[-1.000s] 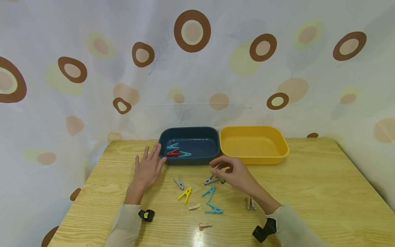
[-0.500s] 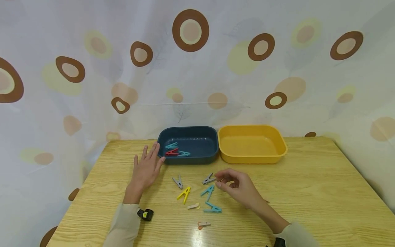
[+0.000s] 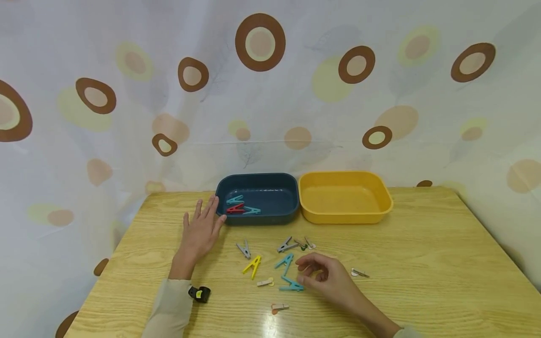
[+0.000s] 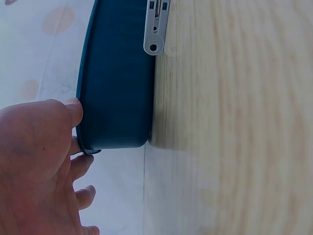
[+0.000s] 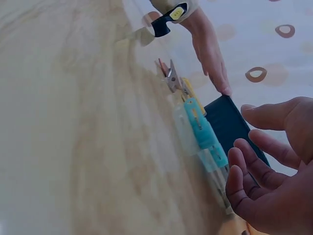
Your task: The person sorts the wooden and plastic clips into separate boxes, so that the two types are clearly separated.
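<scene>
At the left end of the dark blue tray [image 3: 258,219], my left hand [image 3: 198,234] touches the rim with spread fingers; the left wrist view has the hand [image 4: 39,161] at the tray's edge [image 4: 117,98]. My right hand [image 3: 329,279] hovers with loosely bent fingers and nothing between them, just right of two light blue clips [image 3: 285,263] [image 3: 292,284]. Around them lie a yellow clip [image 3: 252,266], grey clips [image 3: 243,249] [image 3: 286,244] and small wooden clips [image 3: 265,282] [image 3: 280,307]. Inside the blue tray are a red clip [image 3: 235,208] and two light blue ones [image 3: 235,200] [image 3: 252,210].
A yellow tray [image 3: 346,218] stands against the blue one's right side, near the patterned cloth [image 3: 270,108] behind the wooden table [image 3: 435,263]. Small clips lie in front of the trays [image 3: 310,242] and right of my right hand [image 3: 359,272].
My right hand has moved back from beside the upper grey clip toward the table's front, uncovering small clips there. My left hand stays at the blue tray.
</scene>
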`<state>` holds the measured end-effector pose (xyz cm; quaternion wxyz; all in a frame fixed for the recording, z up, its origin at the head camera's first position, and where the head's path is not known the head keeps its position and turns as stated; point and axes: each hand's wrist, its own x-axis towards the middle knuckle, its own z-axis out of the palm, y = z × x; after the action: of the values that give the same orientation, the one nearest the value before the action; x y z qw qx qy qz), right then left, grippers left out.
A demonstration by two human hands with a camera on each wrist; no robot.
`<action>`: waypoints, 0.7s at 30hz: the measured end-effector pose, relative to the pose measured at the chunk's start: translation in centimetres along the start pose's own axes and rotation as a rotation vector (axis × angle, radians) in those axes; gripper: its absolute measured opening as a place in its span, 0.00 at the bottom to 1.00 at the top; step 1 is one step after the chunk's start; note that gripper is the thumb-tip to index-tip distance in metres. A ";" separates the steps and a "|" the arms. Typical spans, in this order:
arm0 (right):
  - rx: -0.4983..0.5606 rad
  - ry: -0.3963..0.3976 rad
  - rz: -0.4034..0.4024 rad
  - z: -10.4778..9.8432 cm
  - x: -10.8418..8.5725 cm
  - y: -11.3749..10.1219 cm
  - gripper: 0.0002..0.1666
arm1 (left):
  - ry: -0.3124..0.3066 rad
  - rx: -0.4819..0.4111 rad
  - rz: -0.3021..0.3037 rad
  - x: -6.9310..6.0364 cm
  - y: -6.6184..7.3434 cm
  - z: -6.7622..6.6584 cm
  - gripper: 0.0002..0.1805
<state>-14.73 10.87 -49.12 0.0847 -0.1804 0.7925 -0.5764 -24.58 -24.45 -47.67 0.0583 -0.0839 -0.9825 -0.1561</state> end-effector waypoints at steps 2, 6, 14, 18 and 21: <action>-0.020 -0.006 -0.004 0.1 -0.1 0.2 0.16 | 0.001 0.002 -0.001 0.0 -0.1 0.0 0.36; -0.068 -0.001 0.007 0.4 -0.1 0.5 0.16 | 0.002 0.002 0.003 0.1 -0.1 0.1 0.37; -0.145 -0.041 -0.014 0.5 -0.2 1.2 0.16 | 0.012 0.004 0.012 0.2 0.0 0.1 0.36; -0.154 -0.045 -0.030 0.7 -0.4 1.1 0.16 | 0.005 0.003 0.010 0.2 -0.1 0.2 0.36; -0.153 -0.047 -0.046 0.8 -0.5 0.9 0.17 | -0.004 0.006 -0.001 0.2 -0.2 0.1 0.37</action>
<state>-14.14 10.58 -50.27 0.0761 -0.2182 0.8276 -0.5116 -24.78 -24.54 -47.79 0.0567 -0.0837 -0.9831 -0.1529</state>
